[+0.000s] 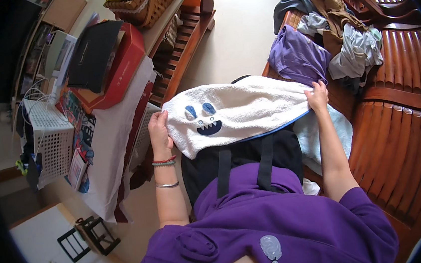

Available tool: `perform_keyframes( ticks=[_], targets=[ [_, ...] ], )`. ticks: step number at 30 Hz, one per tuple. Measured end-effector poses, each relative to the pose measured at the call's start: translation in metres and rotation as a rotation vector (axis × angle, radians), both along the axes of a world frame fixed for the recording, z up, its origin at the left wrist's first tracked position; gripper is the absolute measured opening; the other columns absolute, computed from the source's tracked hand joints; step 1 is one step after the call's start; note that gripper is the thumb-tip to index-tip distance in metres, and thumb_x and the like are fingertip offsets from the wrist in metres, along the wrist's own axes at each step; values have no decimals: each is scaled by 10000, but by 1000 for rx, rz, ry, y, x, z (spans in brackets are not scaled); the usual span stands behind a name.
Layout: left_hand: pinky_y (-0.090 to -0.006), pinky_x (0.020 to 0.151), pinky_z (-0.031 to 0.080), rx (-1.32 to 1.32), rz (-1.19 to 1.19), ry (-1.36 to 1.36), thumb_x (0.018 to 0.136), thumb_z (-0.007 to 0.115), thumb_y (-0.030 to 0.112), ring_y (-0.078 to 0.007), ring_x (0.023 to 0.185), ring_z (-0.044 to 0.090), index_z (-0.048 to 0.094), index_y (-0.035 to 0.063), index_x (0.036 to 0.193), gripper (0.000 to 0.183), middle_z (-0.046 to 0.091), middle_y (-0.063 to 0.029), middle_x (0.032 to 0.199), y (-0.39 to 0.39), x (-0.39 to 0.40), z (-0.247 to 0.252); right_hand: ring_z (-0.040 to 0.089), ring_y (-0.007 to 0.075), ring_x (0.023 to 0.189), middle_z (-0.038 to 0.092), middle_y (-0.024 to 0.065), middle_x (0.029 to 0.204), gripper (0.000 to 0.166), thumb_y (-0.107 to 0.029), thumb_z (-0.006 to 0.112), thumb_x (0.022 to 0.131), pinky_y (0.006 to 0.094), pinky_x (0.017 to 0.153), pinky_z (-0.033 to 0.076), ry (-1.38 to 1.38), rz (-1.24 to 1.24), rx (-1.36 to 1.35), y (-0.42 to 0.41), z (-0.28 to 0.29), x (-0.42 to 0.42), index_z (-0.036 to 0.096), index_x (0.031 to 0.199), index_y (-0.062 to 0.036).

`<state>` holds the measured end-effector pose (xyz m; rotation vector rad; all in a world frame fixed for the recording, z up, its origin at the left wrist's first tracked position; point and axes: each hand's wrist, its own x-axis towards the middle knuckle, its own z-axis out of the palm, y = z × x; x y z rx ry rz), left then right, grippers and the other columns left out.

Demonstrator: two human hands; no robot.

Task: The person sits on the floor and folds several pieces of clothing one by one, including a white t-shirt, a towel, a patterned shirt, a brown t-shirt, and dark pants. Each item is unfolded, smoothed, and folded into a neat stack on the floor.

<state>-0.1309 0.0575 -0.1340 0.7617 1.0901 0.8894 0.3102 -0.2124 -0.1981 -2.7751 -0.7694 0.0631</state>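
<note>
A white terry towel (253, 101) with a blue edge is stretched sideways above my lap. Near its left end it bears a blue-eyed monster face (208, 127) with an open, toothed mouth. My left hand (160, 130) pinches the towel's left end, the thumb on top. At the opposite end, my right hand (317, 95) grips the gathered corner. Beneath the cloth lie the black trousers (287, 147) on my legs. A pale blue fluffy cloth (340, 131) rests on the bench, partly behind my right forearm.
A purple garment (297, 54) and a pile of crumpled clothes (355, 49) lie on the wooden bench (392, 145) at right. On the left, a cloth-covered table (110, 140) holds a red box (130, 71), a white perforated basket (52, 145) and a wicker basket (158, 4).
</note>
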Motion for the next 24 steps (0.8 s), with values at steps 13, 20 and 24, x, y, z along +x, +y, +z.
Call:
perform_keyframes(
  ticks=[13, 20, 24],
  targets=[
    [-235, 811, 455, 306, -114, -221, 907, 562, -16, -105, 837, 556, 548, 87, 888, 106, 597, -4, 876, 45, 13, 37, 559, 98, 882, 629, 73, 1149, 121, -117, 582, 905, 232, 792, 446, 578, -27, 914, -14, 71, 77, 612, 826, -31],
    [-290, 884, 458, 705, -66, -356, 893, 595, -4, -132, 956, 585, 580, 32, 1106, 217, 641, -63, 1029, 48, 16, 126, 566, 165, 1064, 603, 105, 1220, 179, -172, 507, 977, 308, 950, 440, 171, 201, 1063, -31, 167, 57, 604, 1000, -23],
    [-258, 850, 453, 827, -120, -175, 880, 565, -35, -122, 916, 568, 616, 36, 1103, 240, 625, -43, 1009, 28, -17, 98, 567, 213, 1089, 602, 136, 1194, 103, -66, 521, 941, 328, 939, 456, -55, 218, 800, -70, 164, 6, 589, 982, -1]
  ],
)
